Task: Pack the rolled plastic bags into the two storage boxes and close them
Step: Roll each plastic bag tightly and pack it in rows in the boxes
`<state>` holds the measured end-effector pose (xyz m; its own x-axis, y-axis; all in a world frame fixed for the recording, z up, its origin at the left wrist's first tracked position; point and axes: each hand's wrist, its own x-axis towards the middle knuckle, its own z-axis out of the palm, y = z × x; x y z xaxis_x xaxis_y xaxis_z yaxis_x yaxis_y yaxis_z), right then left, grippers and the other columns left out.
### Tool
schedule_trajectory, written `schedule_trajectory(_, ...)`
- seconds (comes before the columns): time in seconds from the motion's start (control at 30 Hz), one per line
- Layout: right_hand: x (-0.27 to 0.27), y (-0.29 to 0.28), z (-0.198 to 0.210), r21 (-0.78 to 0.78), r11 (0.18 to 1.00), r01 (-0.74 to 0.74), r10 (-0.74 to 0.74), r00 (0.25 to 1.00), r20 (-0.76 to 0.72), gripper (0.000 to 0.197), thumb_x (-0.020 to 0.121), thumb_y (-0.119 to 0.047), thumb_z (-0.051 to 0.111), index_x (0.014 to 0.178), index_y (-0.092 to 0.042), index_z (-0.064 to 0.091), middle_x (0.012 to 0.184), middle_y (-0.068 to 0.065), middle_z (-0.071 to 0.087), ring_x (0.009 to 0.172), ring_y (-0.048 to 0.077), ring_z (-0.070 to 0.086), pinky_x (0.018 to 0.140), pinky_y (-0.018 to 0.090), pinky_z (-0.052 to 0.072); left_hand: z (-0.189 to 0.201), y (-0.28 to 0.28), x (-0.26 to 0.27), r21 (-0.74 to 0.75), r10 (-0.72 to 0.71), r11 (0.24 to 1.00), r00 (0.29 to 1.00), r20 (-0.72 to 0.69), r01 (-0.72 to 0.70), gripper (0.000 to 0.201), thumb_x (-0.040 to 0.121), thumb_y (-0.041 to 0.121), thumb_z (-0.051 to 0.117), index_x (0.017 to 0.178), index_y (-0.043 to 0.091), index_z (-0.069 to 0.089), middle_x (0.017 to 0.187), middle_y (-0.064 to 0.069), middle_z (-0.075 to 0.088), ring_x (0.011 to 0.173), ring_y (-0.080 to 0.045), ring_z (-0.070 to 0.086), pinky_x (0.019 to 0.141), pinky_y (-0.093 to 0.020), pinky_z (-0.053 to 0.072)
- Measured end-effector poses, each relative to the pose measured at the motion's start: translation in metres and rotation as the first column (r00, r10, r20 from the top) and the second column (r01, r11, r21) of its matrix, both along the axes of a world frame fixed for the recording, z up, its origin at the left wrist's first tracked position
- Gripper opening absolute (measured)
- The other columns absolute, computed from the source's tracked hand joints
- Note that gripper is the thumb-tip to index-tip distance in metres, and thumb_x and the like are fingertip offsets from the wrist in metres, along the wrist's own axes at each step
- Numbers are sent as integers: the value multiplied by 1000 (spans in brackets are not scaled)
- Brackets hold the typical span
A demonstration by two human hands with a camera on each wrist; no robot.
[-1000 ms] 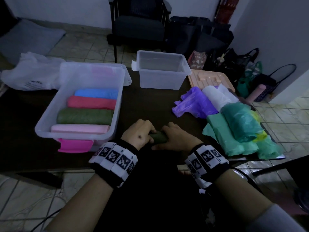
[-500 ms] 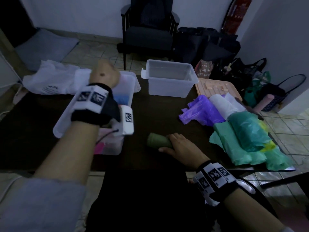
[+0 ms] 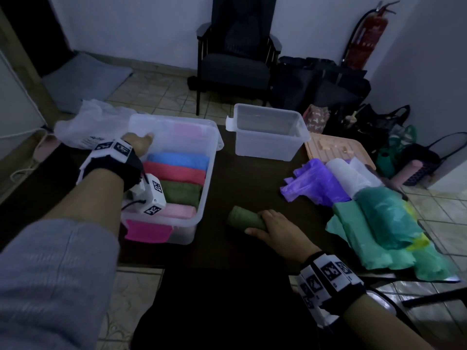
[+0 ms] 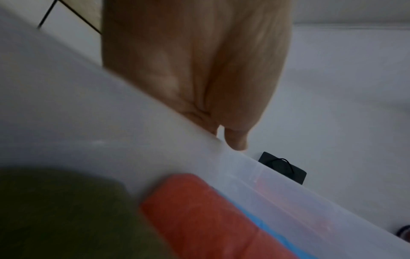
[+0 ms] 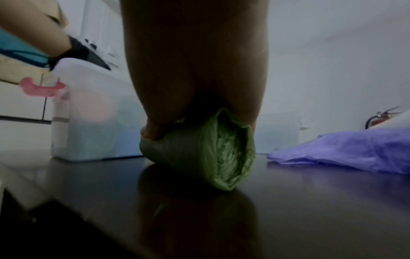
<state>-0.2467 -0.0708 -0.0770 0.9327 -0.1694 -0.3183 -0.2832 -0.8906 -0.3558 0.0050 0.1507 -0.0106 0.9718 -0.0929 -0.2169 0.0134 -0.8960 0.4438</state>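
Note:
An olive-green rolled bag (image 3: pixel 242 218) (image 5: pixel 210 154) lies on the dark table (image 3: pixel 240 178), and my right hand (image 3: pixel 274 226) (image 5: pixel 195 78) grips its right end. The large clear box (image 3: pixel 208 178) (image 5: pixel 95 113) holds blue (image 3: pixel 179 159), red (image 3: pixel 177 173), green (image 3: pixel 180 192) and pink (image 3: pixel 177 210) rolls side by side. My left hand (image 3: pixel 139 144) (image 4: pixel 199 78) reaches over that box and rests with fairly straight fingers at its far left rim (image 4: pixel 155 122), holding nothing. The small clear box (image 3: pixel 265 145) stands empty behind.
Loose purple (image 3: pixel 313 183), white (image 3: pixel 348 173) and green bags (image 3: pixel 384 223) are piled at the table's right end. A peach lid (image 3: pixel 336 150) lies behind them. A white plastic bag (image 3: pixel 86 125) sits left of the large box. A chair (image 3: pixel 235 64) stands beyond the table.
My left hand let go of the green roll, rose over the large box and came down at its far left rim. My right hand stayed on the roll.

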Motion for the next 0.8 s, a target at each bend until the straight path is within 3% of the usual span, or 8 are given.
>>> schedule_trajectory(0.13, 15, 1, 12, 79, 991, 107, -117, 985, 129, 52, 90, -53, 47, 127, -16, 46, 122, 3, 52, 107, 14, 51, 93, 33, 45, 3, -1, -6, -117, 44, 992, 998, -35, -48, 50, 103, 21, 33, 139, -14, 29, 143, -30, 35, 132, -37, 36, 103, -34, 28)
schedule_trajectory(0.23, 35, 4, 28, 120, 981, 153, -183, 935, 305, 51, 89, -53, 48, 124, -17, 48, 118, 3, 53, 101, 12, 52, 88, 30, 46, 4, 1, -12, -176, 17, 984, 1000, 9, -15, 45, 103, 16, 29, 143, -5, 27, 142, -29, 36, 130, -38, 38, 108, -41, 31)
schedule_trajectory(0.33, 55, 18, 53, 126, 988, 94, -147, 832, 535, 51, 89, -50, 49, 123, -12, 48, 115, 3, 51, 99, 10, 48, 84, 27, 43, 0, 7, -14, -322, 113, 942, 993, 24, -100, 46, 99, 27, 40, 125, -9, 51, 129, -29, 52, 121, -41, 47, 101, -41, 37)
schedule_trajectory(0.47, 87, 52, 86, 31, 995, -92, 38, 661, 750, 63, 86, -57, 47, 123, -6, 49, 109, 2, 49, 96, 9, 43, 80, 21, 35, 2, 18, -27, -373, 92, 926, 992, 87, -53, 48, 101, 27, 34, 110, -13, 59, 123, -33, 53, 115, -43, 48, 95, -38, 36)
schedule_trajectory(0.57, 116, 77, 105, -81, 984, -157, 163, 639, 752, 58, 87, -49, 52, 123, -5, 50, 109, 6, 52, 98, 17, 46, 80, 22, 30, 6, 25, -39, -397, 87, 918, 984, 156, -18, 50, 102, 28, 31, 100, -12, 61, 116, -33, 56, 110, -42, 50, 89, -38, 36)
schedule_trajectory(0.7, 146, 98, 114, -392, 915, -99, 328, 748, 577, 57, 90, -53, 47, 127, -9, 47, 123, 10, 51, 114, 26, 45, 93, 36, 33, 10, 28, -50, -448, 106, 894, 974, 199, -5, 45, 102, 26, 32, 101, -8, 61, 115, -31, 57, 109, -40, 51, 86, -36, 36)
schedule_trajectory(0.8, 157, 104, 108, -524, 847, -87, 361, 818, 447, 57, 92, -54, 41, 126, -8, 45, 129, 12, 48, 120, 28, 43, 95, 40, 33, 11, 31, -57, -476, 117, 880, 965, 235, 9, 42, 102, 24, 32, 103, -6, 61, 117, -28, 58, 109, -37, 52, 83, -32, 34)
